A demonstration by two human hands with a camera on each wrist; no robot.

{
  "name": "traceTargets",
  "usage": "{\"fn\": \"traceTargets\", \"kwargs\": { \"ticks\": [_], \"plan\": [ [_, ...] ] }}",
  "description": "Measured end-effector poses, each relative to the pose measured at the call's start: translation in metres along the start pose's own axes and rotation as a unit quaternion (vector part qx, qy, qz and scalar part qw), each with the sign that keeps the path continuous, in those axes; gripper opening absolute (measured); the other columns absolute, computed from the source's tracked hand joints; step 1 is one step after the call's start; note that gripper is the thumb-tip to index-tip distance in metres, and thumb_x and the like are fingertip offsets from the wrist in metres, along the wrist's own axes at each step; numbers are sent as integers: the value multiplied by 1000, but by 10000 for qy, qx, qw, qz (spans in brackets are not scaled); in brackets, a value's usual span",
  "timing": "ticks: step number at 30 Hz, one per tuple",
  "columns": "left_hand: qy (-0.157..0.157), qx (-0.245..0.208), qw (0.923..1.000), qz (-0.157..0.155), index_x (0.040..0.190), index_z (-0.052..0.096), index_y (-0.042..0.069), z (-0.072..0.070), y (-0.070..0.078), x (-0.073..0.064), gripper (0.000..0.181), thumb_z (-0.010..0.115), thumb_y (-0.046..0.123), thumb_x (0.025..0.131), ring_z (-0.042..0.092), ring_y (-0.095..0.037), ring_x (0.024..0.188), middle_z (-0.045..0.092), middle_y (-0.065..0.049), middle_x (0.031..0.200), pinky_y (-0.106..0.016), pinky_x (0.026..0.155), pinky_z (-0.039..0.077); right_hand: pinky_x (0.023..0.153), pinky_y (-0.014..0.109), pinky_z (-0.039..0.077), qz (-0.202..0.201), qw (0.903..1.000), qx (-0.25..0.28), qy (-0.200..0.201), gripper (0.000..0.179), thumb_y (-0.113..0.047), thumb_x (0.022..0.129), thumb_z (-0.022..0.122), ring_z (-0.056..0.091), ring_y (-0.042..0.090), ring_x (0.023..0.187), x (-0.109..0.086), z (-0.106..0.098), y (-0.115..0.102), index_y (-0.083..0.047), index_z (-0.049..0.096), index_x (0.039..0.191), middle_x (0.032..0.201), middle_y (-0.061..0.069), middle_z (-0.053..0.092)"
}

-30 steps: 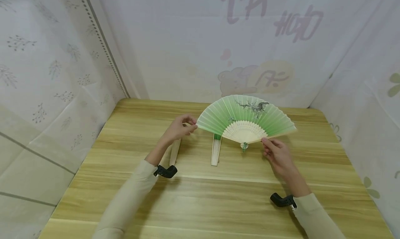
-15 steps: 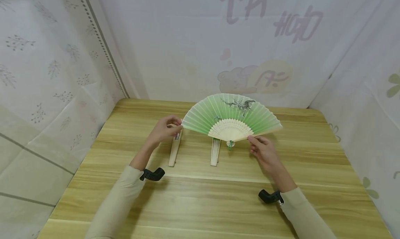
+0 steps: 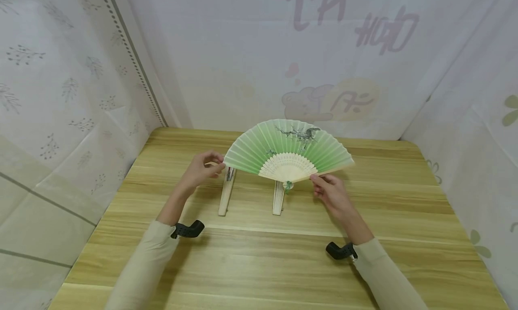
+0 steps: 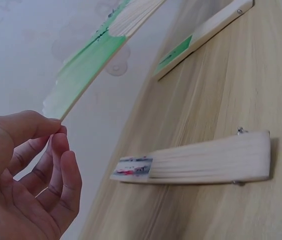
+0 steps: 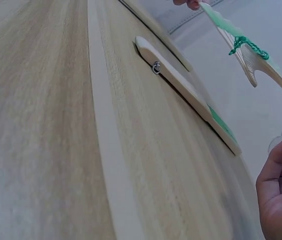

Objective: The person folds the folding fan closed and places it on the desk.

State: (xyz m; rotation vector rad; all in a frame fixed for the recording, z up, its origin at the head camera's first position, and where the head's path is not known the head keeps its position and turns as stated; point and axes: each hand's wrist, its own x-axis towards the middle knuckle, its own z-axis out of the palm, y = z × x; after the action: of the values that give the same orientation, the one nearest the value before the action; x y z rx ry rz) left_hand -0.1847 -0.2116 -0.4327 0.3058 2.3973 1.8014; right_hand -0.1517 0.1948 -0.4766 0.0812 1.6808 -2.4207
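A green folding fan (image 3: 291, 143), spread wide with a dark branch print and pale ribs, is held up above the table. My left hand (image 3: 202, 169) pinches its left outer corner between thumb and finger, also plain in the left wrist view. On the other side, my right hand (image 3: 333, 195) pinches the right outer rib. A green cord (image 5: 250, 46) hangs at the fan's pivot. Under it lie two folded fans: one with a grey and red print (image 4: 195, 162) near my left hand, and one with a green end (image 5: 185, 92), partly hidden in the head view by the spread fan.
The wooden table (image 3: 259, 260) reaches toward me and to both sides. A printed white cloth (image 3: 226, 53) hangs behind its far edge, with more cloth at left and right. Each wrist carries a black camera mount (image 3: 190, 229).
Both hands have moved left together, carrying the spread fan from the right to over the folded fans. The folded fans have stayed in place.
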Motion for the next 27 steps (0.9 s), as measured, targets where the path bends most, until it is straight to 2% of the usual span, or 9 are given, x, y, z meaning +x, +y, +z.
{"fn": "traceTargets", "kwargs": {
  "ticks": [5,10,13,18,21,27],
  "plan": [
    [68,-4,10000,-27,111,61,-7,-4,-2,-4,20,69,6,98,63,-44,91,61,-22,108,-53,80,58,64,26,51,64,10000,-6,35,14,-9,99,69,53,13,66,5,3,4,1,70,90,79,4,60],
    [104,-64,9999,-69,111,60,-8,-8,-7,-5,21,69,5,98,65,-41,91,61,-22,112,-45,77,59,66,26,52,104,9999,-83,-7,13,-13,98,72,54,13,68,8,6,8,-2,72,90,83,8,61],
    [128,-73,9998,-109,113,60,-9,-9,-8,-6,22,69,5,98,65,-42,91,61,-22,110,-46,78,59,66,25,52,124,9999,-104,19,18,-14,96,74,55,14,69,10,8,9,3,70,94,86,11,60],
    [156,-47,9996,-227,114,59,-9,-9,-6,-7,23,68,6,99,64,-43,94,60,-21,109,-48,81,58,64,24,52,96,9999,-74,63,43,-13,96,74,54,14,68,11,8,12,23,55,110,86,12,59],
    [157,-63,9996,-233,113,59,-9,-9,-7,-6,23,68,7,99,64,-42,94,60,-20,109,-44,79,59,62,23,52,91,9998,-93,122,50,-14,96,74,54,13,67,11,8,12,26,50,115,86,12,60],
    [105,-129,9997,-179,113,59,-9,-8,-10,-6,23,69,6,98,64,-40,92,60,-21,107,-46,79,58,60,23,51,55,9993,-271,253,54,-16,97,73,54,12,66,12,7,11,27,49,119,85,10,60]
  ]
}}
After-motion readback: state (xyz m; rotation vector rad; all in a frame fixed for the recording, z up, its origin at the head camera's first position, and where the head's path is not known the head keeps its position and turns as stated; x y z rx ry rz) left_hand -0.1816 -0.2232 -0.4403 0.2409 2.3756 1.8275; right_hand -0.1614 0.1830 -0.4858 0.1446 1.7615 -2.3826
